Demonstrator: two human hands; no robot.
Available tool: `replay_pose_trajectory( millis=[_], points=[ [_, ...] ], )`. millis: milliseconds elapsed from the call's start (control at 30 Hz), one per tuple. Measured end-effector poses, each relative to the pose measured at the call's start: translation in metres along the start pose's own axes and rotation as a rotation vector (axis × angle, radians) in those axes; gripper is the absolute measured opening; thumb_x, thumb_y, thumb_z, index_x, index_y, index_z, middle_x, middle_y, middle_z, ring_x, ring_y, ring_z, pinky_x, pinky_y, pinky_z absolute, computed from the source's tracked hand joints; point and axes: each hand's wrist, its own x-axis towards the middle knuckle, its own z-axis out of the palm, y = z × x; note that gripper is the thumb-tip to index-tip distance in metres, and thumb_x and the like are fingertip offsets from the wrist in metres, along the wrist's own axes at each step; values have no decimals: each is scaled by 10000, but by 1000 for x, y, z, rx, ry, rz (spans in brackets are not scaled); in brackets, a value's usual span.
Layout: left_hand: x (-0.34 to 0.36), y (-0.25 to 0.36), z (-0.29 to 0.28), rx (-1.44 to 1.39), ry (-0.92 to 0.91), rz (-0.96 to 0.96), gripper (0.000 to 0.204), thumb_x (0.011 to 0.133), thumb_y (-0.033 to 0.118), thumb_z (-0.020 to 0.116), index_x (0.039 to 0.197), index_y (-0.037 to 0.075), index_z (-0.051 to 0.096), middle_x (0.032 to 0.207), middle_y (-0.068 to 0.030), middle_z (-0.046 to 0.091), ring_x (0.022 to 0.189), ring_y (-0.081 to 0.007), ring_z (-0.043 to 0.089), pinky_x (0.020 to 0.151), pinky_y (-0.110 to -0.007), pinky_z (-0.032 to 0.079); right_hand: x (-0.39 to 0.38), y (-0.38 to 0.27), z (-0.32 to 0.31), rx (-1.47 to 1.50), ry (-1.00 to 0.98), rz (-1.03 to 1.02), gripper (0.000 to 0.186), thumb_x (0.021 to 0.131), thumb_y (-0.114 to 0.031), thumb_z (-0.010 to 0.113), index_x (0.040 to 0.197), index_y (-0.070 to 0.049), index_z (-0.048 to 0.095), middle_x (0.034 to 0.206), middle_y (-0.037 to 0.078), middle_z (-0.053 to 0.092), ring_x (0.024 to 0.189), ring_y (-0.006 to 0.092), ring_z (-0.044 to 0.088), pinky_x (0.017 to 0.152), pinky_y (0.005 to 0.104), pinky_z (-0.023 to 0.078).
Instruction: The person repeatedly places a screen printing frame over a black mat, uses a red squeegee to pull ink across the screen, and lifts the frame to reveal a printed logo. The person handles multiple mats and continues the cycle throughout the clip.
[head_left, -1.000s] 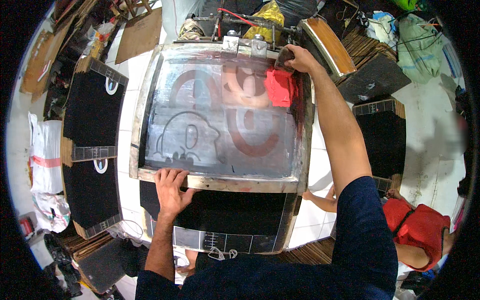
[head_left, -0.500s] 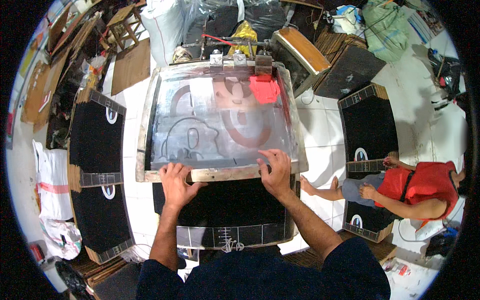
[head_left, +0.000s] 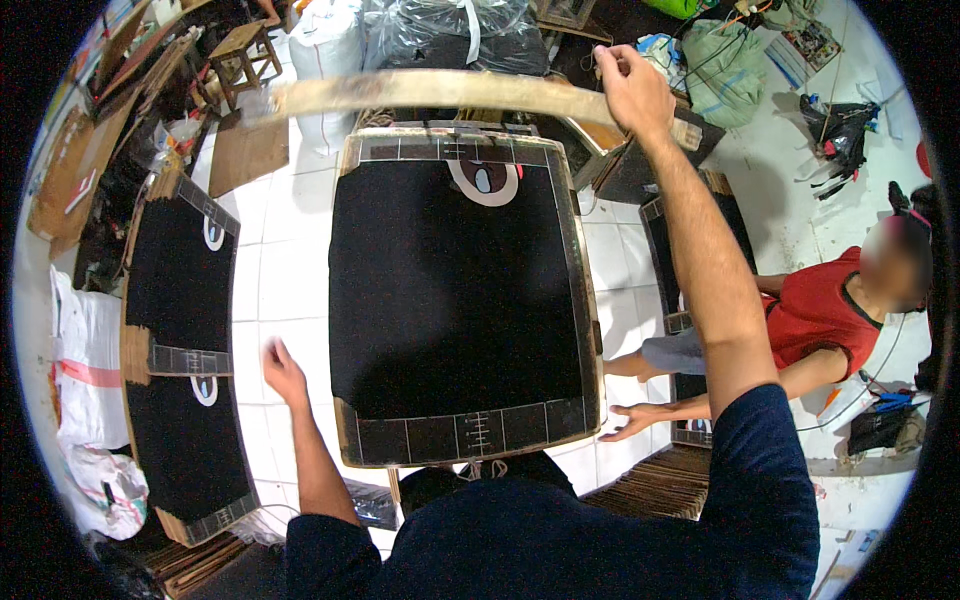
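My right hand [head_left: 640, 95] is raised at the upper right, its fingers wrapped around the end of a wooden screen-printing frame [head_left: 440, 92]. The frame stands tilted up, so only its pale front bar shows. Below it lies a black fabric panel [head_left: 450, 290] on a printing board [head_left: 400, 440] with ruled strips at its near and far ends. Near the fabric's far edge sits a printed eye shape [head_left: 487, 185] in white, brown and light blue. My left hand [head_left: 287, 375] hangs left of the board, empty, with its fingers loosely extended and slightly blurred.
More boards with black fabric panels stand left [head_left: 180, 290] and right [head_left: 735, 215]. A co-worker in a red top [head_left: 825, 310] reaches a hand [head_left: 640, 420] toward the board's near right corner. Sacks [head_left: 325, 60], a wooden stool [head_left: 243, 60] and stacked cardboard [head_left: 645, 485] surround the area.
The screen frame has swung up off the board, uncovering the black fabric. My right hand rose with it; my left hand let go and moved left. The co-worker leaned in, stretching out an arm.
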Motion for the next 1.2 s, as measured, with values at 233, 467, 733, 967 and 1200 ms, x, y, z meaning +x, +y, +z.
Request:
replay_pose_trajectory(
  millis=[233, 467, 733, 967, 1200],
  points=[
    [-304, -231, -33, -633, -558, -890, 392, 964, 332, 612, 1257, 74, 658, 1150, -182, 722, 976, -415, 697, 846, -490, 558, 53, -1, -4, -119, -108, 41, 535, 952, -633, 510, 1232, -231, 725, 1188, 65, 751, 1157, 301, 674, 969, 458, 495],
    [-337, -157, -45, 49, -559, -236, 342, 1009, 329, 555, 1208, 76, 670, 1134, -200, 716, 1010, -435, 685, 830, -523, 548, 68, 7, -2, -86, -134, 51, 501, 952, -615, 535, 1210, -233, 732, 1006, 6, 782, 1048, 245, 703, 922, 408, 495],
    [-316, -114, -46, 263, -368, -425, 314, 952, 329, 654, 1078, 44, 693, 976, -207, 706, 948, -442, 661, 825, -544, 513, 77, 16, 2, -52, -142, 40, 514, 949, -611, 540, 1211, -212, 730, 1004, 27, 781, 1024, 256, 706, 915, 407, 493],
    [-293, -157, -42, 427, -462, -337, 248, 949, 277, 657, 1027, 47, 701, 954, -215, 703, 907, -421, 672, 781, -507, 532, 85, 24, 3, -26, -158, 21, 528, 946, -600, 545, 1173, -165, 741, 984, 63, 781, 987, 268, 715, 896, 391, 498],
    [-103, -96, -76, 796, -81, -65, 213, 999, 263, 585, 1001, 107, 729, 868, -163, 729, 759, -389, 699, 664, -500, 537, 92, 22, 4, -71, -141, -41, 552, 955, -633, 509, 1159, -174, 738, 1028, 62, 770, 1033, 315, 696, 915, 448, 494]
  ],
)
